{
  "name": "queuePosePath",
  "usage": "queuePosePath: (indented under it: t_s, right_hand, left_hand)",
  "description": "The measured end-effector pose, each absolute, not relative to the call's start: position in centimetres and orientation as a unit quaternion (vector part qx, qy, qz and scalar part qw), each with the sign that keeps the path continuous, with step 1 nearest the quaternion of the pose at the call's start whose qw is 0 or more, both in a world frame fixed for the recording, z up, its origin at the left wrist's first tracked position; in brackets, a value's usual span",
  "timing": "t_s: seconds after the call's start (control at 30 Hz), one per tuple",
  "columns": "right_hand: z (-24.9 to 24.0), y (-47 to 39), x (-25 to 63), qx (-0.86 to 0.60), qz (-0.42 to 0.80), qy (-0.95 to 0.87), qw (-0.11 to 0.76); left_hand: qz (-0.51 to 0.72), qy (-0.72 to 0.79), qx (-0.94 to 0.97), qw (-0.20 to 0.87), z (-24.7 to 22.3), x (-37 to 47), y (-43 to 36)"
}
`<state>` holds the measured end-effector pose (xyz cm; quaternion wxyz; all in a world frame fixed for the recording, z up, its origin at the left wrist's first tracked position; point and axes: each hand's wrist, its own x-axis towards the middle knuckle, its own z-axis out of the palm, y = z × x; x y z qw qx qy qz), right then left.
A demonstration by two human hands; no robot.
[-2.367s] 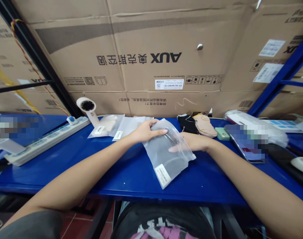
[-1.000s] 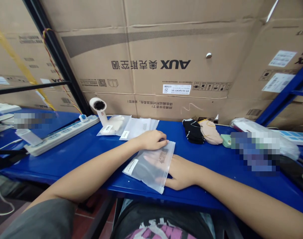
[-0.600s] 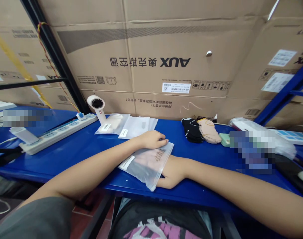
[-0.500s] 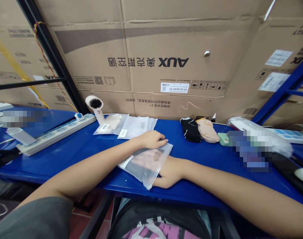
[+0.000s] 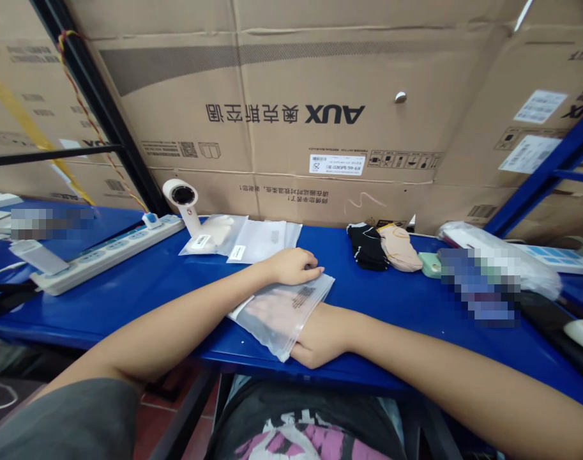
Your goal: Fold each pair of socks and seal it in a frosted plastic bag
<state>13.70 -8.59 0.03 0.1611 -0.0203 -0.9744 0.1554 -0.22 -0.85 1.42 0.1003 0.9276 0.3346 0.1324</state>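
A frosted plastic zip bag (image 5: pixel 279 310) with small dark print and a white label lies slanted near the front of the blue table. My left hand (image 5: pixel 295 265) is closed on its upper edge, fingers curled and thumb hidden. My right hand (image 5: pixel 315 333) reaches into the bag's mouth from the right. Through the cloudy plastic its fingers look stretched out flat; whether anything lies under them is hard to make out. Farther back lie more frosted zip bags (image 5: pixel 260 241), and one at the left has something pale inside.
Black socks (image 5: pixel 368 246) and beige socks (image 5: pixel 400 247) lie in stacks by the cardboard wall (image 5: pixel 281 76). A white handheld device (image 5: pixel 188 207) stands beside a power strip (image 5: pixel 109 252) at left. At right are a green box (image 5: pixel 430 264) and a plastic-wrapped item (image 5: pixel 502 255).
My right hand has pushed slightly deeper into the bag, its fingers spreading toward the bag's left end. My left hand keeps its grip at the upper edge.
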Motion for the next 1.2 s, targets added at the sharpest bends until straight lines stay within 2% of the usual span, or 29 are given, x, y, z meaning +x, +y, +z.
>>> queuePosePath:
  t_s: [0.13, 0.47, 0.7, 1.03, 1.2]
  right_hand:
    - [0.0, -8.3, 13.7, -0.004, 0.157, -0.977, 0.147]
    - [-0.3, -9.8, 12.9, -0.068, 0.129, -0.976, 0.164]
    - [0.1, -9.6, 13.5, -0.064, 0.16, -0.966, 0.193]
    - [0.5, -9.3, 13.8, -0.08, 0.154, -0.965, 0.199]
    - [0.0, -10.0, 13.9, -0.174, 0.113, -0.953, 0.221]
  left_hand:
    - [0.136, 0.34, 0.924, 0.107, 1.3, -0.1, -0.8]
    - [0.125, 0.332, 0.929, 0.106, 1.6, -0.2, -0.8]
    - [0.145, 0.317, 0.929, 0.125, 1.6, -0.5, -0.7]
    - [0.114, 0.33, 0.924, 0.155, 1.6, -0.1, -0.3]
    - [0.208, 0.316, 0.915, 0.142, 1.7, -0.5, -0.6]
